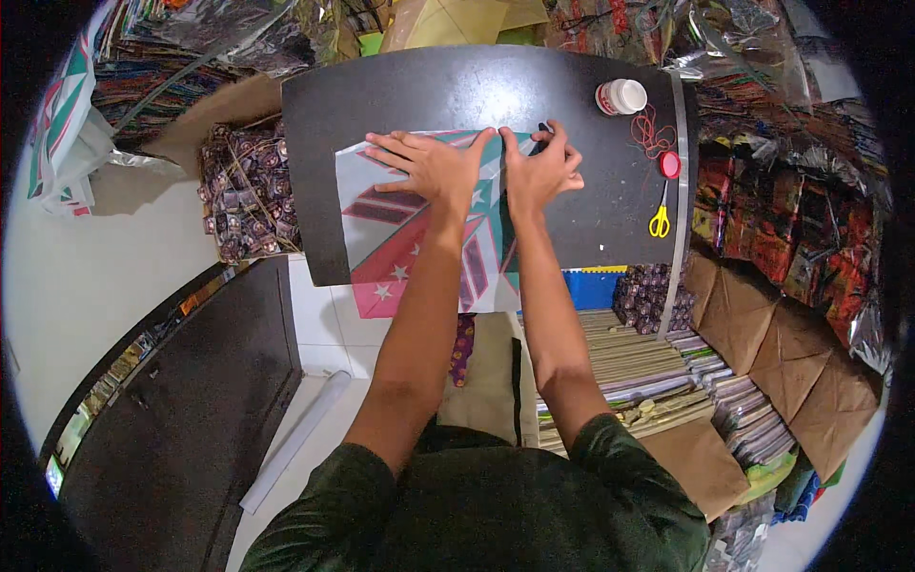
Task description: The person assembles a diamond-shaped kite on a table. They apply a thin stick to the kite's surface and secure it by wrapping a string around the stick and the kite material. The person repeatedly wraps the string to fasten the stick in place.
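Note:
A printed sheet (367, 243), white with red, green and dark bands and white stars, lies on the black table and hangs over its near edge. My left hand (440, 172) presses flat on the sheet's upper part, fingers spread. Beside it, my right hand (538, 176) rests at the sheet's upper right, thumb stretched toward my left thumb and the other fingers bent and apart. A small dark thing (544, 128) shows next to the right index finger; whether the hand touches it I cannot tell. Both thumb tips lie near the sheet's far edge.
On the black table (419, 91), a white jar (621, 96), tangled red thread (650, 132), a round red-rimmed lid (670, 165) and yellow-handled scissors (660, 219) lie to the right. Paper stacks (620, 357) stand below; wrapped bundles surround the table. A white roll (295, 441) lies at lower left.

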The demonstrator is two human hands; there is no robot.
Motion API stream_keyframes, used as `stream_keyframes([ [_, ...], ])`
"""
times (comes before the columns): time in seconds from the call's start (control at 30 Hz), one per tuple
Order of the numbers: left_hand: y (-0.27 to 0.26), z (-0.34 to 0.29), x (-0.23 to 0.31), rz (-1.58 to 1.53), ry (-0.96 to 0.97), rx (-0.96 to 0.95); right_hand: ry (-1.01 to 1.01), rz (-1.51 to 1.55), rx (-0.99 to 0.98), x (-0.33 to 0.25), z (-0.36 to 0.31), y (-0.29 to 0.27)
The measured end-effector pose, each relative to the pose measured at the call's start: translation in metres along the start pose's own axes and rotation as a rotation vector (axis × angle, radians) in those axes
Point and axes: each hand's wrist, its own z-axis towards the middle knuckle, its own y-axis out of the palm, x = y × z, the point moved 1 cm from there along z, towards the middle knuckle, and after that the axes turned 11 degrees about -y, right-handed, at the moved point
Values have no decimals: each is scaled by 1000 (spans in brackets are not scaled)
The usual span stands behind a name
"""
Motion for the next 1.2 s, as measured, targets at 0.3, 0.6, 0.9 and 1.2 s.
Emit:
stream_keyframes([
  [0.3,5,24,-20,-1,-30,6,0,66,-12,16,3,3],
  [0.6,12,60,-43,-45,-22,100,79,82,-13,21,13,0],
  [0.9,2,38,-36,15,191,106,-47,13,-48,-13,-2,-4],
  [1.2,11,72,-63,34,127,191,75,-33,-52,1,7,0],
])
